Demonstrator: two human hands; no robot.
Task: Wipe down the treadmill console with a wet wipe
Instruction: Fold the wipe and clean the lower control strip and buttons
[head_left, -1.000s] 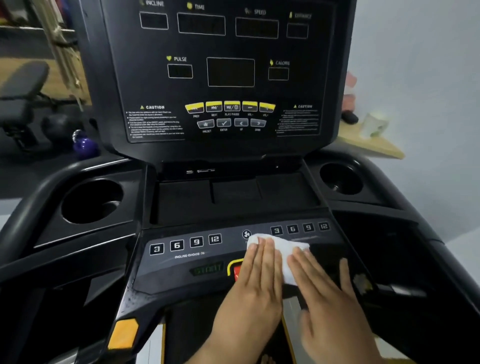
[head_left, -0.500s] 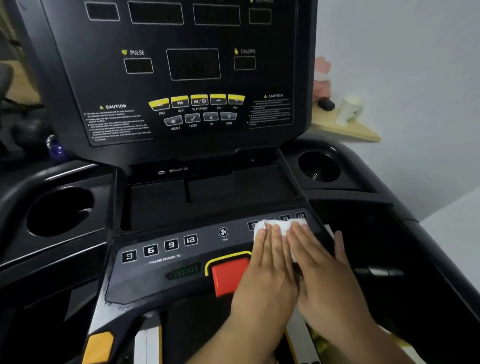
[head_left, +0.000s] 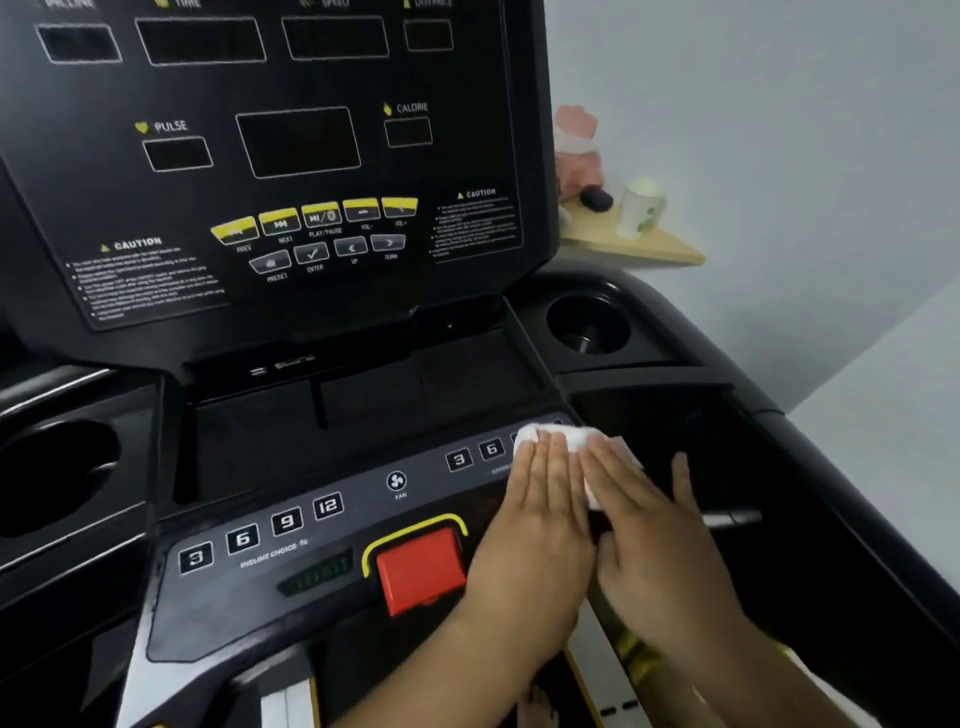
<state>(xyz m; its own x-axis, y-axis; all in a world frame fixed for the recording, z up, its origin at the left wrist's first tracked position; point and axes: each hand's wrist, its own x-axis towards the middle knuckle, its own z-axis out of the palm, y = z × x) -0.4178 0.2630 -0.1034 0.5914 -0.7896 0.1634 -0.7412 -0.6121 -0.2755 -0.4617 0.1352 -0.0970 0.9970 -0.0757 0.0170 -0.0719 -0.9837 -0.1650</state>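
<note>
both hands flat, fingers together, pressing the wet wipe down: left hand beside the right hand, the wipe bunched under the fingertips at the right end of the lower button strip. a second ago it sat by the fan button; now it has slid right over the far number keys, so that strip looks nearly covered. the red stop button is clear of the hands. the upright display panel and cup holder look untouched. behind, a wooden corner shelf with a small cup, plain grey wall.
</note>
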